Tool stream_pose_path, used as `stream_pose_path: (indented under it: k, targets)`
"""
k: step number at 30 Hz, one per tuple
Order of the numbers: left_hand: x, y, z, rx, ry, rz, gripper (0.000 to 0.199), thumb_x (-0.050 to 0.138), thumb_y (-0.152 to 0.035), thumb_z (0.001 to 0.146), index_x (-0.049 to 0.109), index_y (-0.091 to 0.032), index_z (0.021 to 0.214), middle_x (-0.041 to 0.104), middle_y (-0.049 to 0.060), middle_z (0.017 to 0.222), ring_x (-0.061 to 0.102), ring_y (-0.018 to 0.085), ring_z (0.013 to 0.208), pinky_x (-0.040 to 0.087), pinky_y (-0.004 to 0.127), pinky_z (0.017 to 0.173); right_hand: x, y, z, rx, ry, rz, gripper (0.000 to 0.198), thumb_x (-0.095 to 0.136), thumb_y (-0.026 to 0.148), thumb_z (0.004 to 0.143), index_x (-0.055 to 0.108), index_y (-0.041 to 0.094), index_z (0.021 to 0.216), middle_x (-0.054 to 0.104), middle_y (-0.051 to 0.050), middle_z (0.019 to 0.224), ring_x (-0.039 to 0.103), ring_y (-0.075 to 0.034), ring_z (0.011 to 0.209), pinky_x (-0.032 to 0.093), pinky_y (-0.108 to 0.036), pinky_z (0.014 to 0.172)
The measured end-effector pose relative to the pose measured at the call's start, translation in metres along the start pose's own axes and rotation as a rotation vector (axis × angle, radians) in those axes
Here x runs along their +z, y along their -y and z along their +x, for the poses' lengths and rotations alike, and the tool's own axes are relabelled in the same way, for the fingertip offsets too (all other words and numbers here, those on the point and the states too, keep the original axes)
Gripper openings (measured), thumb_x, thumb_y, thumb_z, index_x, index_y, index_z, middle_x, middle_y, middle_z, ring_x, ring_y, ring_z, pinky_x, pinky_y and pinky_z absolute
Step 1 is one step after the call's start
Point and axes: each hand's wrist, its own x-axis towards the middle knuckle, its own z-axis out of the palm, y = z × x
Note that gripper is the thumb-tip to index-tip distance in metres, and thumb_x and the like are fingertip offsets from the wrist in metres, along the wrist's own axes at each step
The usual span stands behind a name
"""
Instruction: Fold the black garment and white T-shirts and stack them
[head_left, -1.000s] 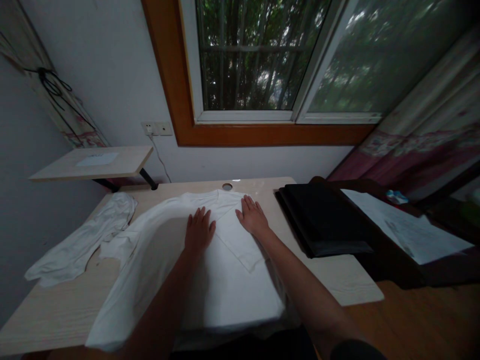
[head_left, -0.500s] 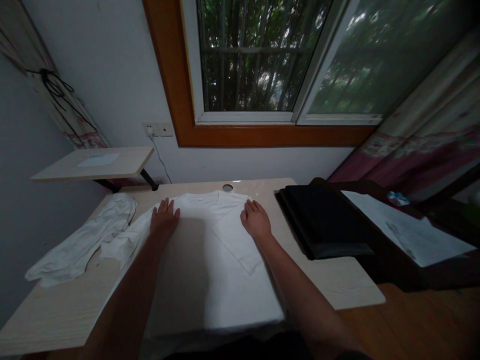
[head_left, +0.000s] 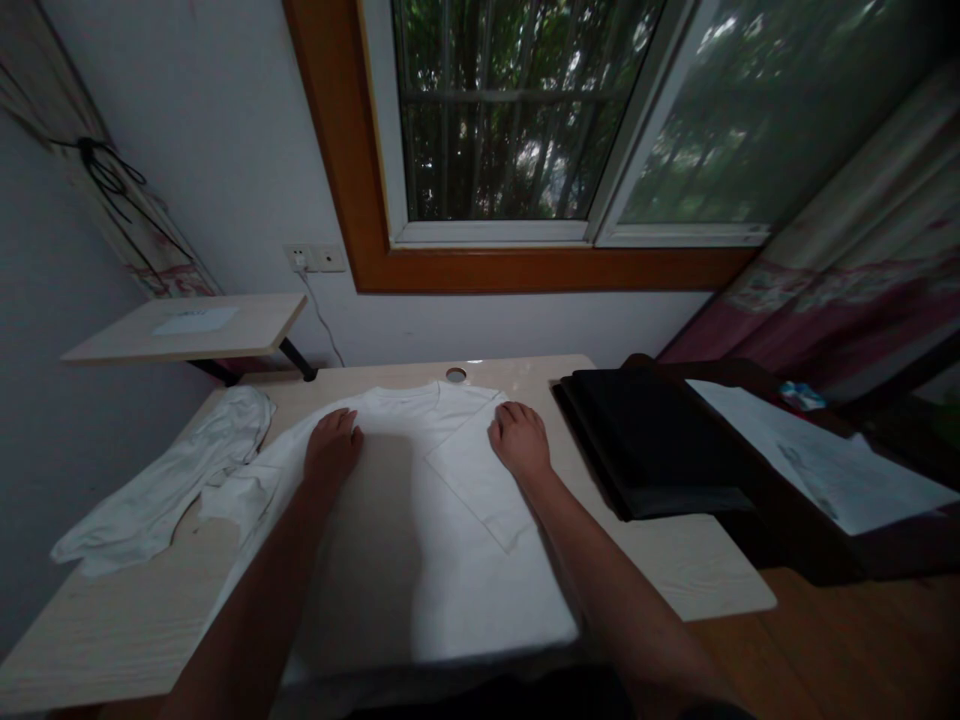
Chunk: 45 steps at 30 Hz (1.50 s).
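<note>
A white long-sleeved shirt (head_left: 465, 600) lies spread on the desk, its neckline toward the wall. One sleeve (head_left: 480, 475) is folded slantwise across the right side of the body. My left hand (head_left: 334, 445) is at the left shoulder, its fingers curled into the fabric. At the right shoulder, by the folded sleeve's top, my right hand (head_left: 520, 438) has its fingers bent down and closed on the shirt's edge. The fingertips of both hands are partly hidden. My left forearm covers part of the shirt's left side.
Crumpled white cloth (head_left: 172, 485) lies on the desk (head_left: 97, 630) at the left, beneath a small raised shelf (head_left: 202, 335). Black folders or flat cases (head_left: 652, 440) rest at the right. Beyond them lies a white sheet (head_left: 817, 460). A window (head_left: 510, 120) is ahead.
My fingers were flat and spread on both shoulders; now they are curled in. Both hands have shifted slightly right and nearer to me, and the shirt's lower right corner sits slightly further right.
</note>
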Motion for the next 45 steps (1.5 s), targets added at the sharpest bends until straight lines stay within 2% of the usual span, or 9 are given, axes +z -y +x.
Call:
stream_pose_path:
  k: [5, 10, 15, 22, 28, 32, 39, 42, 45]
  targets:
    - [0.007, -0.015, 0.001, 0.003, 0.048, 0.021, 0.046, 0.042, -0.033, 0.096, 0.06, -0.016, 0.134, 0.058, 0.015, 0.144, 0.052, 0.03, 0.134, 0.036, 0.048, 0.116, -0.002, -0.014, -0.002, 0.004, -0.018, -0.004, 0.035, 0.042, 0.026, 0.099, 0.065, 0.017, 0.123, 0.064, -0.014, 0.128, 0.047, -0.03, 0.125, 0.027, -0.043, 0.111]
    - [0.015, -0.031, 0.009, 0.031, 0.048, -0.013, 0.045, 0.045, -0.033, 0.095, 0.061, -0.018, 0.134, 0.058, 0.015, 0.145, 0.051, 0.03, 0.135, 0.035, 0.05, 0.116, -0.006, -0.032, -0.002, 0.0, -0.02, -0.031, 0.033, 0.043, 0.026, 0.098, 0.066, 0.016, 0.119, 0.064, -0.015, 0.127, 0.046, -0.03, 0.127, 0.03, -0.04, 0.108]
    - [0.018, -0.037, 0.019, 0.058, 0.045, -0.053, 0.046, 0.046, -0.035, 0.095, 0.06, -0.023, 0.137, 0.055, 0.011, 0.149, 0.049, 0.03, 0.138, 0.032, 0.051, 0.118, -0.004, -0.045, -0.001, 0.022, -0.007, -0.062, 0.034, 0.044, 0.026, 0.098, 0.065, 0.015, 0.122, 0.063, -0.015, 0.129, 0.047, -0.03, 0.126, 0.032, -0.039, 0.104]
    - [0.011, -0.011, 0.019, 0.075, 0.134, -0.013, 0.051, 0.035, -0.037, 0.1, 0.052, -0.022, 0.146, 0.047, 0.01, 0.157, 0.041, 0.028, 0.146, 0.031, 0.05, 0.12, -0.001, -0.048, -0.001, 0.018, 0.0, -0.086, 0.035, 0.042, 0.027, 0.099, 0.064, 0.016, 0.124, 0.062, -0.014, 0.13, 0.048, -0.03, 0.125, 0.034, -0.039, 0.103]
    - [-0.003, 0.02, -0.004, 0.097, 0.165, 0.033, 0.053, 0.034, -0.038, 0.101, 0.049, -0.018, 0.148, 0.044, 0.012, 0.159, 0.037, 0.03, 0.149, 0.033, 0.05, 0.12, -0.001, -0.049, -0.002, 0.02, -0.001, -0.089, 0.037, 0.042, 0.028, 0.099, 0.064, 0.015, 0.126, 0.062, -0.015, 0.132, 0.049, -0.03, 0.124, 0.033, -0.039, 0.104]
    - [-0.01, 0.028, -0.023, 0.061, 0.15, 0.062, 0.053, 0.034, -0.036, 0.1, 0.051, -0.015, 0.146, 0.045, 0.014, 0.158, 0.039, 0.032, 0.147, 0.034, 0.051, 0.119, -0.002, -0.048, -0.001, 0.026, 0.006, -0.096, 0.037, 0.043, 0.029, 0.099, 0.064, 0.015, 0.127, 0.061, -0.015, 0.133, 0.05, -0.03, 0.123, 0.034, -0.04, 0.103]
    - [-0.013, -0.001, -0.047, -0.064, 0.037, 0.149, 0.049, 0.04, -0.027, 0.094, 0.058, -0.01, 0.136, 0.056, 0.022, 0.146, 0.047, 0.036, 0.141, 0.027, 0.061, 0.119, 0.0, -0.047, -0.002, 0.033, -0.002, -0.115, 0.038, 0.043, 0.027, 0.098, 0.064, 0.016, 0.128, 0.062, -0.015, 0.133, 0.051, -0.03, 0.121, 0.034, -0.04, 0.101]
    - [-0.009, -0.012, -0.049, -0.057, 0.009, 0.103, 0.05, 0.04, -0.022, 0.092, 0.057, -0.009, 0.137, 0.054, 0.021, 0.149, 0.043, 0.036, 0.144, 0.028, 0.059, 0.12, 0.003, -0.049, -0.001, 0.038, -0.011, -0.107, 0.037, 0.044, 0.028, 0.098, 0.065, 0.017, 0.127, 0.062, -0.013, 0.134, 0.051, -0.03, 0.12, 0.035, -0.04, 0.101]
    - [-0.006, -0.012, -0.046, -0.005, 0.009, 0.031, 0.05, 0.038, -0.021, 0.093, 0.055, -0.011, 0.139, 0.053, 0.017, 0.151, 0.042, 0.032, 0.145, 0.034, 0.052, 0.12, 0.003, -0.052, 0.0, 0.028, -0.014, -0.088, 0.036, 0.045, 0.028, 0.098, 0.066, 0.018, 0.125, 0.062, -0.013, 0.133, 0.052, -0.03, 0.119, 0.034, -0.04, 0.102]
